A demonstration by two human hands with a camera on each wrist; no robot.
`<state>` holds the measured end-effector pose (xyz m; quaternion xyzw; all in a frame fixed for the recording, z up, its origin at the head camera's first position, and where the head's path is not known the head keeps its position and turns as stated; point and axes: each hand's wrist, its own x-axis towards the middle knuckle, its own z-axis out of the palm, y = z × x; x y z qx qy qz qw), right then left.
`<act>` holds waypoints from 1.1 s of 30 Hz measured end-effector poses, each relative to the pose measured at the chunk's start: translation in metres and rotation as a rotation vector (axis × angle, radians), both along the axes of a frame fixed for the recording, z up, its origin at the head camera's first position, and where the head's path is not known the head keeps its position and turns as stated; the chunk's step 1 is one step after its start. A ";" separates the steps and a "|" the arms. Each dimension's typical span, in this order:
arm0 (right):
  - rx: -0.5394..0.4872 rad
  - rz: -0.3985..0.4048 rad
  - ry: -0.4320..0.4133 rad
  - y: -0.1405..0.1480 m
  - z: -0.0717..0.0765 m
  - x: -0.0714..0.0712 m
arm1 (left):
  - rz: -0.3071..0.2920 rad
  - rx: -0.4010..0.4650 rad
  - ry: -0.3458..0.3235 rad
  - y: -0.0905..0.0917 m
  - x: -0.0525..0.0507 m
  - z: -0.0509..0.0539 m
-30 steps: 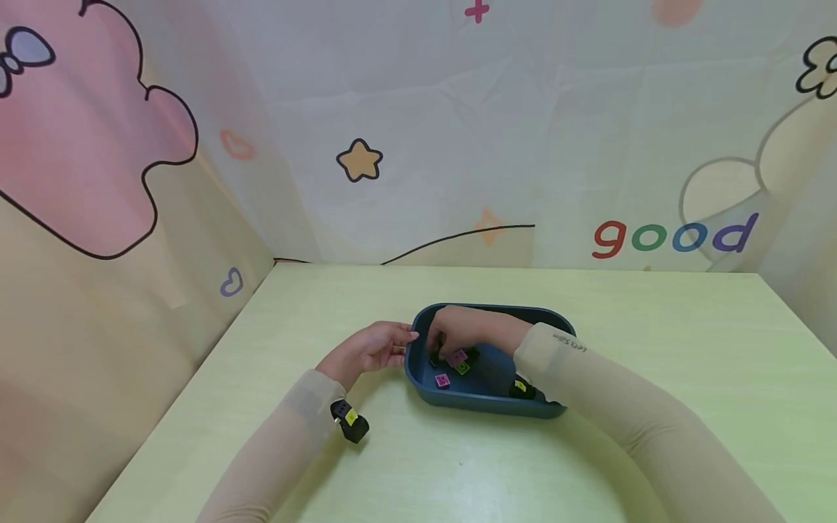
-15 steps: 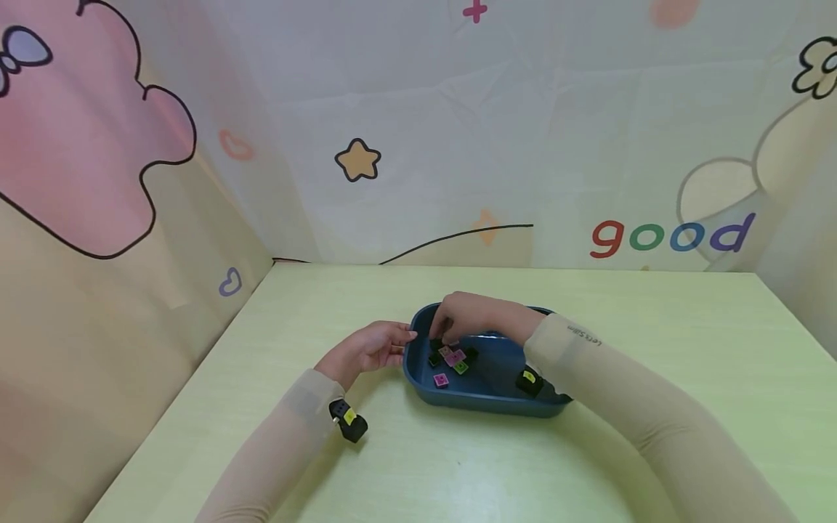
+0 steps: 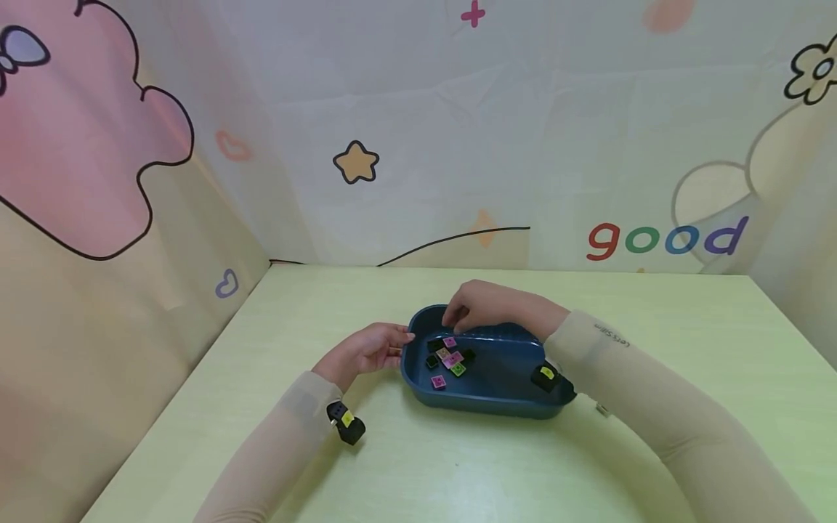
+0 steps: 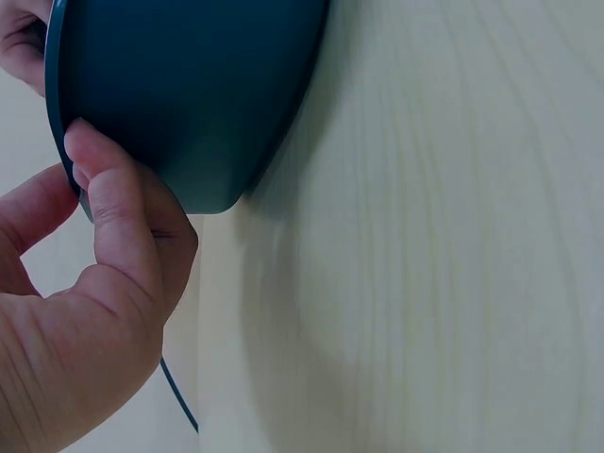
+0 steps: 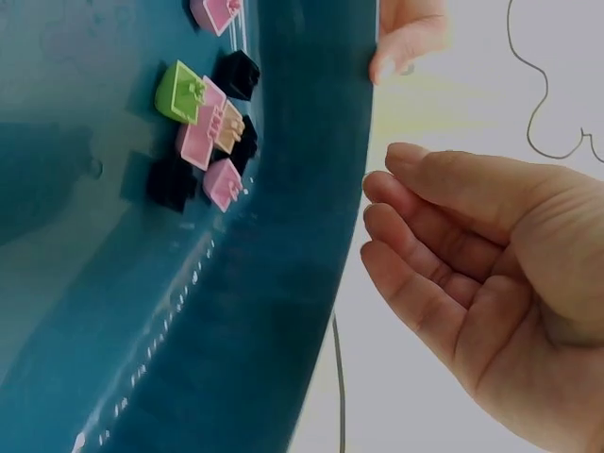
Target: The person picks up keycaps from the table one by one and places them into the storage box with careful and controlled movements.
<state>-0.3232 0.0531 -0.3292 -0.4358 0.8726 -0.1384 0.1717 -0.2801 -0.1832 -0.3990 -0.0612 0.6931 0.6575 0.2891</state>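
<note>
A dark blue tray (image 3: 500, 374) stands on the table with several keycaps in its left part. In the right wrist view they show hollow undersides: a green keycap (image 5: 177, 94), a longer pink keycap (image 5: 197, 139), a tan keycap (image 5: 228, 127) and black keycaps (image 5: 241, 75). A pink keycap (image 3: 438, 381) lies apart, closer to the tray's front wall. My left hand (image 3: 370, 347) pinches the tray's left rim between thumb and fingers. Above the far rim, my right hand (image 3: 487, 303) has its fingers loosely curled, with nothing visible in them.
The pale wooden table (image 3: 418, 472) extends around the tray. A printed cloth backdrop (image 3: 425, 145) rises behind and at both sides. Each wrist bears a small black camera (image 3: 346, 423); the right one hangs over the tray's right end.
My right hand has risen from the keycaps and moved back and to the right, uncovering them. My left hand stays on the tray's rim.
</note>
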 end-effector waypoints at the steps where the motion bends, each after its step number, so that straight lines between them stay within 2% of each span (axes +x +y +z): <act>1: -0.006 0.000 0.004 0.003 0.001 0.000 | 0.001 -0.001 0.001 0.000 0.000 0.000; 11: -0.060 -0.051 0.027 0.031 0.010 0.004 | 0.028 -0.002 0.004 -0.001 0.000 -0.001; 18: -0.082 -0.097 0.056 0.054 0.016 0.013 | 0.019 0.001 0.011 0.000 0.000 -0.001; 33: -0.105 -0.252 0.054 0.120 0.016 0.036 | 0.025 -0.016 -0.008 0.001 0.001 0.000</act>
